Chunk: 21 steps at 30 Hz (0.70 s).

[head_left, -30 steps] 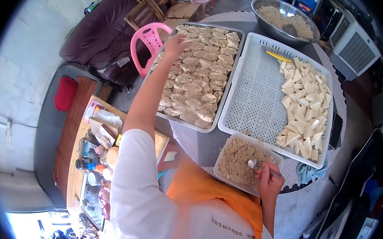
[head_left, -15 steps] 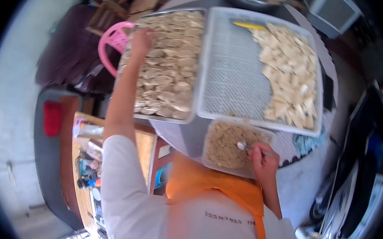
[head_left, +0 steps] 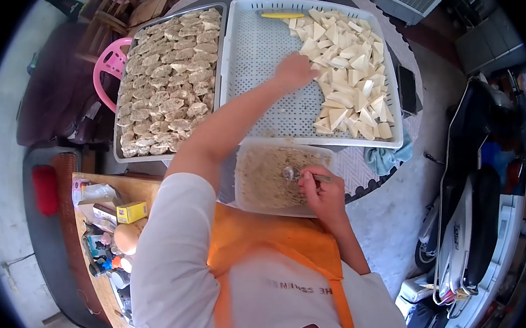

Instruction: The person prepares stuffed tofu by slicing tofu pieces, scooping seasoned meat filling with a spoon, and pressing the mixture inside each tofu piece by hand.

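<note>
My left hand [head_left: 295,72] reaches over the white perforated basket [head_left: 243,95] to the near edge of a pile of pale, tofu-like wedges [head_left: 354,79]. Its fingertips point down at the closest pieces and are mostly hidden, so their grip is unclear. In my right hand [head_left: 323,195] is a metal spoon [head_left: 290,173], its bowl down in the brown minced filling [head_left: 262,176]. That filling sits in a clear plastic tub [head_left: 238,193] close to my body. A metal tray [head_left: 221,45] to the left carries rows of wedges topped with filling [head_left: 171,78].
A yellow-handled knife [head_left: 282,15] lies at the basket's far edge. Right of the basket are a dark phone [head_left: 407,89] and a blue cloth [head_left: 391,158]. A pink chair [head_left: 108,71] stands behind the tray, and a cluttered wooden table [head_left: 106,186] is at the lower left.
My left hand has moved right, from the metal tray of filled wedges to the wedge pile in the basket. My right hand still holds the spoon in the filling. The whole view has shifted.
</note>
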Available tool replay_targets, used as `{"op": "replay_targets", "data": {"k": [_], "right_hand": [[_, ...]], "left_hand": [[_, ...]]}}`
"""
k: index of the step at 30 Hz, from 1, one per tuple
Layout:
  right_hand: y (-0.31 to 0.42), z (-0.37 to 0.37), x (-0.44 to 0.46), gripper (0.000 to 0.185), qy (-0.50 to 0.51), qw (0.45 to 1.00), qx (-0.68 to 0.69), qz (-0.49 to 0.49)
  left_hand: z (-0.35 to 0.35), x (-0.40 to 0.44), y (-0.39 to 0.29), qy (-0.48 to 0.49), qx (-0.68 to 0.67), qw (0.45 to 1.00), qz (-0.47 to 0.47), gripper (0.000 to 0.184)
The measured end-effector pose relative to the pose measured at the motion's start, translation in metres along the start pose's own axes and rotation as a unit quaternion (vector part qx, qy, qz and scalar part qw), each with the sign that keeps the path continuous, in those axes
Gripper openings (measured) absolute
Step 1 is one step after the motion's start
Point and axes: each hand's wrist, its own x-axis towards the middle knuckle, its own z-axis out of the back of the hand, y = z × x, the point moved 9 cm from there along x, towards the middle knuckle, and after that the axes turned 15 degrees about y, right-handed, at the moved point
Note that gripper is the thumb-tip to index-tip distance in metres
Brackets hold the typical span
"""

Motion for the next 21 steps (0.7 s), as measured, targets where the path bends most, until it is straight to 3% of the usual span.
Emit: {"op": "replay_targets", "data": {"k": [3,6,9,12,15,18,21], "right_hand": [[0.003,0.0,0.0,0.008,-0.003,1.0,-0.007,0.005],[0.006,0.001,-0.001,0.009,-0.002,1.0,-0.025,0.012],[0.011,-0.002,0.002,0.012,0.013,0.999,-0.029,0.022],[0.01,-0.004,0.004,0.013,0.027,0.999,-0.024,0.023],[0.008,-0.005,0.004,0.012,0.031,0.999,-0.033,0.015],[0.005,-0.005,0.002,0.013,0.029,0.998,-0.056,0.013],[0.005,-0.005,0.003,0.013,0.026,0.998,-0.057,0.003]], "left_hand": [[-0.002,-0.003,0.005,-0.009,-0.082,0.996,0.035,0.027],[0.006,-0.014,0.018,0.01,-0.107,0.994,-0.003,0.025],[0.021,-0.031,0.032,-0.038,-0.091,0.995,-0.03,0.024],[0.035,-0.042,0.023,-0.032,0.006,0.997,-0.066,0.022],[0.027,-0.051,-0.02,-0.079,0.205,0.947,-0.235,0.025],[0.005,-0.053,-0.047,-0.034,0.201,0.93,-0.305,0.027],[-0.003,-0.042,-0.057,-0.049,0.227,0.92,-0.315,0.024]]}}
